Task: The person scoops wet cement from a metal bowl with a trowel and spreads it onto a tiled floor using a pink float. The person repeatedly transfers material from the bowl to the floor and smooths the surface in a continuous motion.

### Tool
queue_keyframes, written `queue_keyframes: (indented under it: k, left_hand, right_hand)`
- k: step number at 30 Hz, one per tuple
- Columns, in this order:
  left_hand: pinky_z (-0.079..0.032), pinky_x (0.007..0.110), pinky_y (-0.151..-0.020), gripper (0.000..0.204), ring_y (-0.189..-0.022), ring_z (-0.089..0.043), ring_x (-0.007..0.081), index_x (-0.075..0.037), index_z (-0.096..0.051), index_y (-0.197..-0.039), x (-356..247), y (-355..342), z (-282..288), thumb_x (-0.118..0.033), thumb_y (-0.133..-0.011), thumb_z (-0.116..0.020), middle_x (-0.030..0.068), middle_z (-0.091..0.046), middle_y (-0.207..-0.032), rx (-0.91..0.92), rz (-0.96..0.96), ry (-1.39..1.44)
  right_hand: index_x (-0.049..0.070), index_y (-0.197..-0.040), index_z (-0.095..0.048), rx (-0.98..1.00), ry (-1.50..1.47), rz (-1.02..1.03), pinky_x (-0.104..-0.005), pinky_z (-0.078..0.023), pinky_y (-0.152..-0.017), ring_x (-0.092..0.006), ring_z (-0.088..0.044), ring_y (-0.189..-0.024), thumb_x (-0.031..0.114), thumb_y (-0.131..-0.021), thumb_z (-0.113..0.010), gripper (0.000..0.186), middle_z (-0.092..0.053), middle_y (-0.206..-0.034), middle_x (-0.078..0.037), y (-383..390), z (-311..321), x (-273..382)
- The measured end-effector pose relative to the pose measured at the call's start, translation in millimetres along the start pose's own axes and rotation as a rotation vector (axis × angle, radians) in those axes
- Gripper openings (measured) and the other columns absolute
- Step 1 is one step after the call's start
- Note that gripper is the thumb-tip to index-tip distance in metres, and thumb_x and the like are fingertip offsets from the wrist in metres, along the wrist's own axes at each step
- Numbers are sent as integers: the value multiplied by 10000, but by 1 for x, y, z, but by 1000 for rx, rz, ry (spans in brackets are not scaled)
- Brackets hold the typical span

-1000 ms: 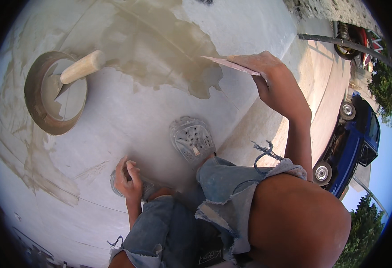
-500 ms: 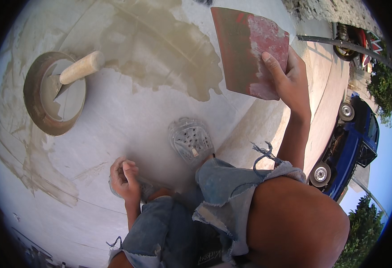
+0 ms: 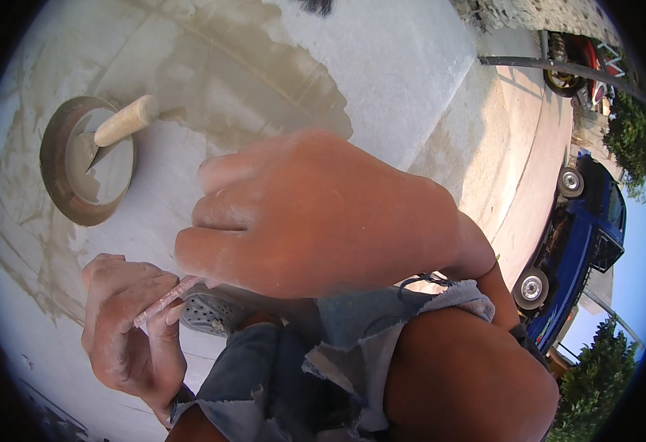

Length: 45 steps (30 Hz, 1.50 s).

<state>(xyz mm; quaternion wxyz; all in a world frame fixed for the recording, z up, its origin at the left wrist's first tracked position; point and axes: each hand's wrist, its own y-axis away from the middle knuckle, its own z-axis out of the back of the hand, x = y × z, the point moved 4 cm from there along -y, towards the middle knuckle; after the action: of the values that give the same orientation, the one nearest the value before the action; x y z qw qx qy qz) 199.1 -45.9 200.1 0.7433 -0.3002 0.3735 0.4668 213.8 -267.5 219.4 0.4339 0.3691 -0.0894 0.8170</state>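
Observation:
My right hand [image 3: 323,214] is raised large in the middle, back up and fingers curled, partly covering a thin red rectangular sheet. Only an edge of that red sheet [image 3: 162,303] shows, running from beneath my right fingers to my left hand [image 3: 120,324]. My left hand pinches it between thumb and fingers at the lower left. My right fingertips are hidden, but they meet the sheet's other end. Beyond my hands stands a round shallow pan [image 3: 54,169] of grey paste. A trowel or putty knife with a pale wooden handle [image 3: 126,121] rests in it.
A wet grey-brown patch [image 3: 257,74] spreads over the pale floor [image 3: 404,88]. My grey perforated clog [image 3: 209,313] and torn jeans [image 3: 264,376] are below my hands. On the right are a blue pickup [image 3: 577,243], a motorcycle [image 3: 570,66] and a dark bar [image 3: 522,65].
My right hand has swung from the upper right to the middle with the red sheet, now edge-on. My left hand has moved left and up and taken hold of the sheet's edge.

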Motion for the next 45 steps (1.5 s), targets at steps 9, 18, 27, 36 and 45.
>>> queue_keyframes:
  k: [9,18,27,36,45]
  left_hand:
    - [-456,453,-1099,413,-1149,-617,249,15,-645,-1194,57,62,26,-386,-1094,-655,130,-655,-1167,-487,232,193]
    - [-436,428,-1097,599,-1187,-590,224,-19,-632,-1226,80,74,20,-584,-1032,-675,106,-654,-1241,-654,450,187]
    - [-422,426,-1112,594,-1189,-584,217,-31,-619,-1186,80,76,10,-601,-1026,-670,85,-655,-1212,-610,476,252]
    - [-469,401,-1021,469,-1083,-604,215,-42,-593,-1087,79,69,-6,-502,-1056,-678,107,-642,-1125,-503,406,370]
    - [-460,293,-796,115,-897,-596,199,-4,-675,-1093,54,8,-48,-108,-1044,-687,158,-681,-1043,-14,13,533]
  right_hand:
    - [-123,-1638,-209,-840,367,-670,-588,-258,-1267,-501,-311,-1553,266,-1065,-584,788,-271,-1695,-350,186,-142,-124]
    - [-117,-1668,-108,-718,363,-1569,-602,-89,-1325,-513,-107,-1628,449,-1093,-493,894,-118,-1745,-344,349,-257,-163]
    - [-55,-1693,-129,-482,142,-1565,-628,-90,-1317,-543,-88,-1622,442,-1092,-498,863,-121,-1771,-282,306,-246,-166]
    - [29,-1717,-163,-215,292,-1173,-695,-99,-1290,-556,-92,-1618,526,-1089,-467,857,-162,-1776,-251,283,-240,-148]
    - [-10,-1621,-430,-675,-77,-635,-567,-261,-1293,-409,-411,-1554,851,-1004,-344,1063,-484,-1634,-242,172,-5,-112]
